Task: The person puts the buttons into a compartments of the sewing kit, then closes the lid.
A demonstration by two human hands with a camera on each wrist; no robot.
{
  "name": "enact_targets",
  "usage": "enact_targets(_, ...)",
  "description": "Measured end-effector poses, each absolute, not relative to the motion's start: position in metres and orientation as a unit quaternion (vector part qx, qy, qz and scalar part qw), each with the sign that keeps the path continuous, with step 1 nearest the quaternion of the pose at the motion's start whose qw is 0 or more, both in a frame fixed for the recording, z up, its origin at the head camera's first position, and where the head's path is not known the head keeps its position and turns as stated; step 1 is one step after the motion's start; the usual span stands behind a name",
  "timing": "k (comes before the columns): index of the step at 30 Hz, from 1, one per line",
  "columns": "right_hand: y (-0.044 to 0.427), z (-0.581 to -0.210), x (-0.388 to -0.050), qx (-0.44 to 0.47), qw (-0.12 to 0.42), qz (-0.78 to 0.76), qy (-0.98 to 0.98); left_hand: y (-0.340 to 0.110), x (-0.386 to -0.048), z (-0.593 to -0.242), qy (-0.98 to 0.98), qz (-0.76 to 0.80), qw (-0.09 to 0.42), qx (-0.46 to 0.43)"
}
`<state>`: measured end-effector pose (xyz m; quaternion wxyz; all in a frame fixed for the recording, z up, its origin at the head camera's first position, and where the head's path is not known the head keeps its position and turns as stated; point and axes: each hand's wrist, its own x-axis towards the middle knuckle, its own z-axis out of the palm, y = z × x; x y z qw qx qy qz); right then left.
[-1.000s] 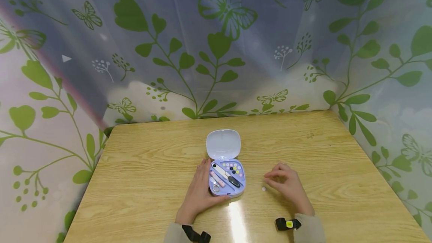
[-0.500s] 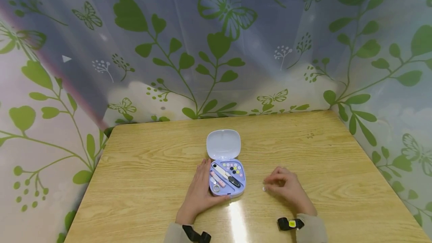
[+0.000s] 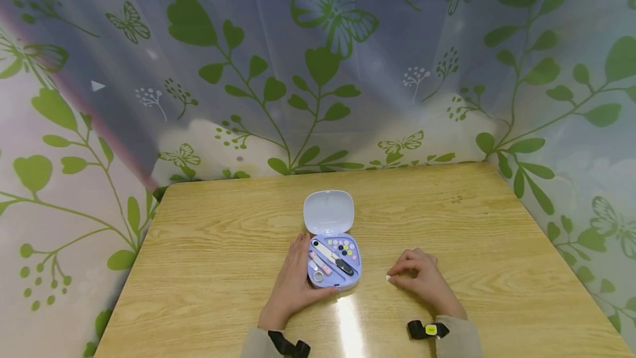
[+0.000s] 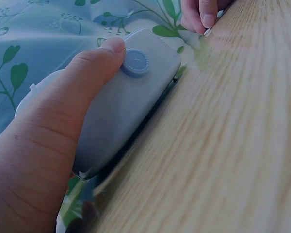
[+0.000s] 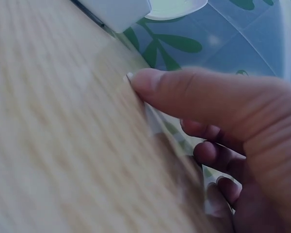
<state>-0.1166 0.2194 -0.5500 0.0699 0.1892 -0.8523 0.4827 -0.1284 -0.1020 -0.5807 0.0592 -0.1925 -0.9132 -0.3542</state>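
A lavender sewing box [image 3: 351, 285] stands with its white lid [image 3: 329, 211] raised. My left hand [image 3: 290, 289] grips it from the left, thumb along the front wall next to a round blue knob [image 4: 137, 61]. Inside lie a long white tool with a black end [image 3: 344, 267], a pink-and-white stick [image 3: 320, 264], a silver ring [image 3: 318, 277] and several small coloured buttons [image 3: 346, 248]. To the right, my right hand [image 3: 419, 278] pinches a small white button [image 3: 388, 278] at the table surface. In the right wrist view, the button's edge shows at the thumb tip [image 5: 146, 81].
The box and both hands are on a wood-grain table [image 3: 213, 236]. A curtain [image 3: 238, 70] printed with leaves and butterflies hangs behind and at both sides. Each wrist wears a black strap with a camera [image 3: 416, 330].
My right hand has lowered slightly, and its fingers have come together on the white button, which lay loose on the table. The left hand and box have stayed still.
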Motion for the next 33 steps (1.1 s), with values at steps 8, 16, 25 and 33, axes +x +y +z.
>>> enact_targets(8, 0.229, -0.573, -0.124, 0.192, 0.085, 0.472, -0.856, -0.102, -0.129, -0.582, -0.913, -0.351, 0.068, -0.199)
enact_targets(16, 0.229, -0.577, -0.126, 0.202, 0.104, 0.466, -0.855, -0.102, -0.130, -0.582, -0.912, -0.354, 0.064, -0.196)
enact_targets(25, 0.229, -0.579, -0.127, 0.211, 0.121, 0.466, -0.851, -0.103, -0.130, -0.582, -0.915, -0.351, 0.053, -0.192)
enact_targets(33, 0.222, -0.579, -0.129, 0.228, 0.116, 0.468, -0.846, -0.102, -0.131, -0.581, -0.914, -0.348, 0.065, -0.201)
